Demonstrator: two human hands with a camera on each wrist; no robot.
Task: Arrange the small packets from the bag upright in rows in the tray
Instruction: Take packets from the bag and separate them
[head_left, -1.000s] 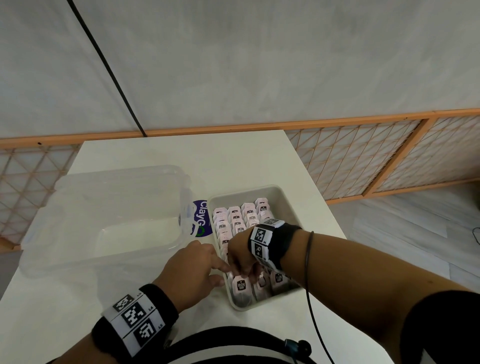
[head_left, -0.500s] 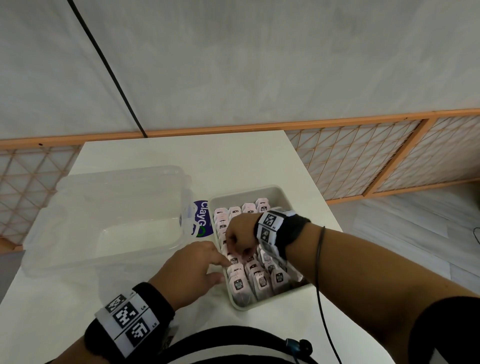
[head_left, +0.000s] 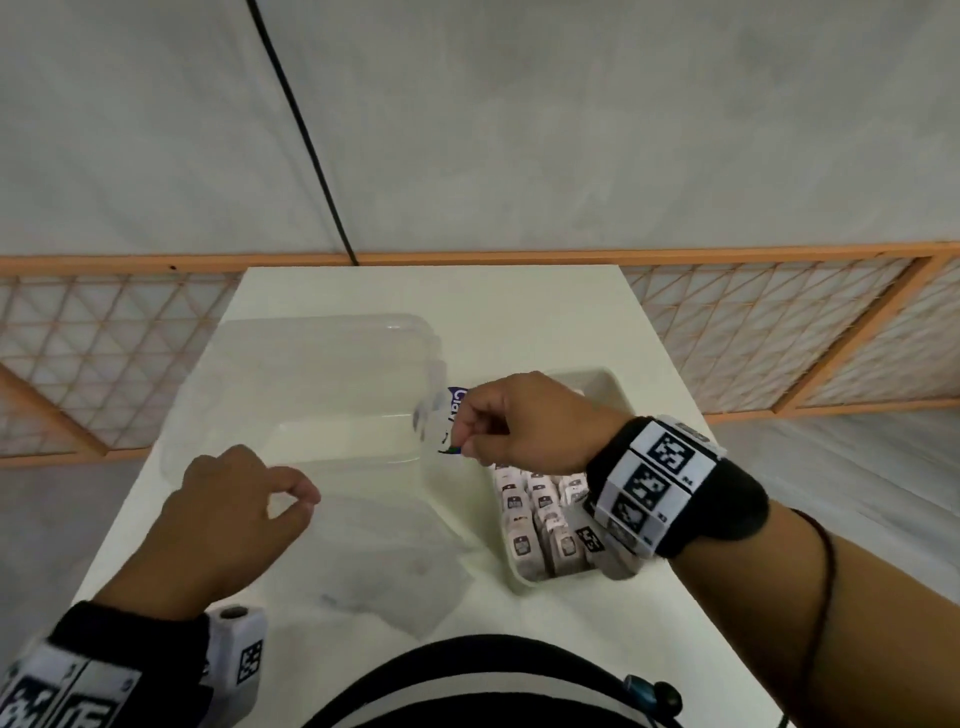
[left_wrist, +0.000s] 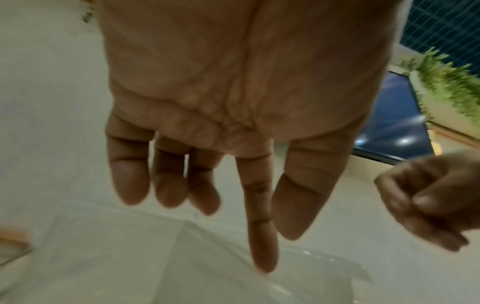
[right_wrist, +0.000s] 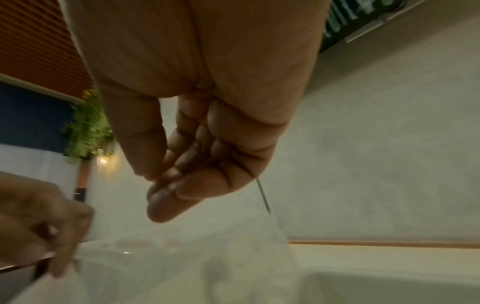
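A clear plastic bag (head_left: 395, 545) with a blue label hangs stretched between my two hands above the table. My right hand (head_left: 467, 436) pinches its labelled top corner, and in the right wrist view (right_wrist: 155, 185) the fingers are curled tight. My left hand (head_left: 304, 499) pinches the bag's other top edge between thumb and index finger. I see no packets inside the bag. To the right, the beige tray (head_left: 608, 384) holds several small pale pink packets (head_left: 540, 514) standing upright in rows. My right wrist hides the tray's middle.
A large clear plastic container (head_left: 311, 395) lies on the white table (head_left: 519, 312) to the left of the tray, behind the bag. A wooden lattice railing (head_left: 779, 332) runs beyond the table's far and right edges.
My right hand left the tray and rose to the left, taking the bag by its labelled corner. My left hand moved left and lifted the other edge, so the bag came off the table.
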